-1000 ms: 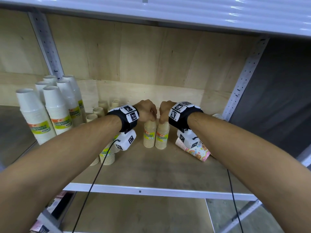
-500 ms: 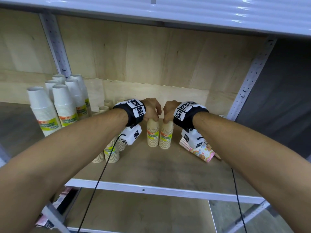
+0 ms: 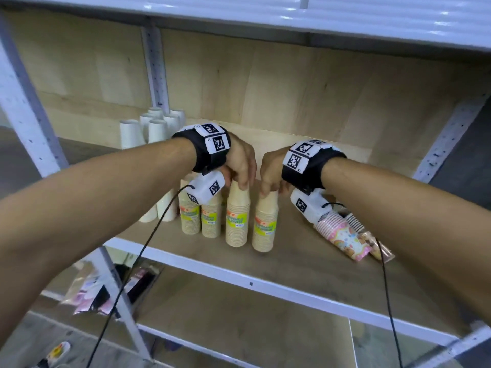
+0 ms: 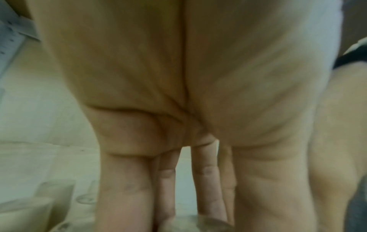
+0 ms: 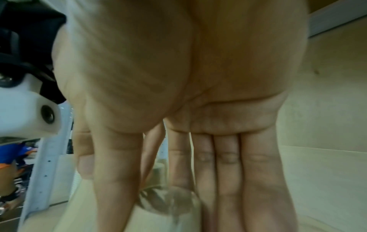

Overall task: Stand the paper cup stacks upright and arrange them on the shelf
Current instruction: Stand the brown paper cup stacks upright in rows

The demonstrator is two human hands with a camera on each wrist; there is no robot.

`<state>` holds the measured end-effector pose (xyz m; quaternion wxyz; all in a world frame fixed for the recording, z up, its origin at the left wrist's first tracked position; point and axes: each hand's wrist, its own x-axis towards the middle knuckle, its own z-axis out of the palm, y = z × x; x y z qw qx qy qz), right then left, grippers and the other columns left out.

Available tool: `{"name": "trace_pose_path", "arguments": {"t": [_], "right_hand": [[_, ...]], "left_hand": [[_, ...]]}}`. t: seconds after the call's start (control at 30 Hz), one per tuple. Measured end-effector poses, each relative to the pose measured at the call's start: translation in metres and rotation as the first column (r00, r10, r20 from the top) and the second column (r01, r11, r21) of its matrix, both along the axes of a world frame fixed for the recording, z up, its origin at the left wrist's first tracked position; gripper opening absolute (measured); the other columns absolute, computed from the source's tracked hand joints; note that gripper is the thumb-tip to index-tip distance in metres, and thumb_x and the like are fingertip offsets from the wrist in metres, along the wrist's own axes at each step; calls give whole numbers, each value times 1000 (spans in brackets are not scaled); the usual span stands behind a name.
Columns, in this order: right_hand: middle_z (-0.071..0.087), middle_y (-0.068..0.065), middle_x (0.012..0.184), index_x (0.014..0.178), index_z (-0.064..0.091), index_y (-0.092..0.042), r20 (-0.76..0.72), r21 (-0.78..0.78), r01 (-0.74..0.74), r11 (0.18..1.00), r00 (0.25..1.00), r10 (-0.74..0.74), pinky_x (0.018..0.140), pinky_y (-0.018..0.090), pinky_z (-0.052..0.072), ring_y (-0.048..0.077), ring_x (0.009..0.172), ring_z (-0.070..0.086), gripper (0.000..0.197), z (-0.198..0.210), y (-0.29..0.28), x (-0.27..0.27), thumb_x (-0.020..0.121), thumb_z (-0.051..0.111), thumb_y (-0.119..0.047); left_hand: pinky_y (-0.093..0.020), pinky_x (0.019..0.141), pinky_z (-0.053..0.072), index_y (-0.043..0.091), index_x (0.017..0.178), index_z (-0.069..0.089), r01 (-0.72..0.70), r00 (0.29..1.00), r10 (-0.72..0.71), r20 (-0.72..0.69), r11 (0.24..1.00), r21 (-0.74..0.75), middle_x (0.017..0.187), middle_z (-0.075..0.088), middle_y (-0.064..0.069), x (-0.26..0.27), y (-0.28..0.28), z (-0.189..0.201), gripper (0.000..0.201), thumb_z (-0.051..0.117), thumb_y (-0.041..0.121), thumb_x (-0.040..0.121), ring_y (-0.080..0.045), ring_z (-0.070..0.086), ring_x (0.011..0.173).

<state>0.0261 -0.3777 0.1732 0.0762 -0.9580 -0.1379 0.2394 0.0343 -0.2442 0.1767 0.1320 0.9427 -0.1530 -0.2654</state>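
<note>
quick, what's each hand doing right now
Left hand: fingers grip the top of the left kraft cup stack.
Right hand: fingers grip the top of the right kraft cup stack.

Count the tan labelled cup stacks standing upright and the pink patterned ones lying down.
tan stacks: 4
pink stack: 1
total: 5

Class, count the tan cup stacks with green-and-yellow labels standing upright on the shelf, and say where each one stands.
4. One under the left hand at, one under the right hand at, and two behind to the left at and. More may be hidden behind the forearm.
</note>
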Motion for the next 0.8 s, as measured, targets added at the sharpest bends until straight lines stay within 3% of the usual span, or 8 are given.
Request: {"name": "trace_pose_path", "arguments": {"t": [0.07,0.17,0.3,0.33,0.4,0.57,0.7,0.8], "right_hand": [[59,4,49,61,60,-5,-30,0,-28,1000,999,28,43,19,49,13,42,59,26,2,12,-7,77,79,-13],[64,4,51,68,63,-4,-67,-14,-74,997,995,73,48,23,52,18,48,65,25,0,31,-14,75,82,-18],[65,14,69,81,64,-2,-81,32,-129,991,988,131,59,32,56,28,58,68,29,-6,55,-20,72,84,-21],[66,17,72,82,64,-1,-70,40,-141,989,987,144,60,33,56,29,59,69,31,-7,61,-21,71,84,-22],[67,20,71,78,64,0,-48,60,-172,983,983,175,58,32,56,30,57,68,32,-11,74,-24,71,84,-24],[65,13,57,64,64,-3,22,128,-222,967,975,221,55,31,55,26,52,65,31,-13,98,-28,69,85,-25],[61,1,42,57,63,-8,62,104,-258,961,966,252,48,26,53,17,41,61,31,-17,109,-29,70,84,-25],[62,1,42,56,64,-10,98,81,-272,959,960,264,55,32,57,15,39,61,31,-22,114,-28,67,85,-29]], "left_hand": [[-26,58,59,3,111,70,-8,1000,8,-5,1000,24,84,61,-12,-9,12,4,30,75,1,81,-20,63,73],[-26,57,59,-1,114,67,-48,999,49,-17,998,46,83,58,-12,-22,32,6,34,74,-2,82,-18,60,70],[-36,72,61,0,114,63,-97,995,97,2,992,82,91,58,-14,-34,59,5,36,76,0,80,-23,59,78],[-36,71,62,1,113,63,-115,993,115,3,990,82,93,57,-15,-36,65,4,36,76,0,80,-23,59,78],[-32,63,61,2,110,63,-144,990,144,2,987,78,94,56,-15,-38,76,2,34,76,-2,79,-21,59,75],[-40,81,60,1,108,66,-191,981,189,30,977,95,97,62,-13,-42,97,-4,32,78,2,79,-21,62,80],[-36,76,61,2,105,65,-205,978,201,51,974,98,100,64,-16,-43,106,-14,30,79,0,78,-21,63,78],[-35,75,61,0,113,64,-205,977,199,70,975,88,111,67,-19,-44,110,-20,40,80,3,76,-27,68,91]]}}
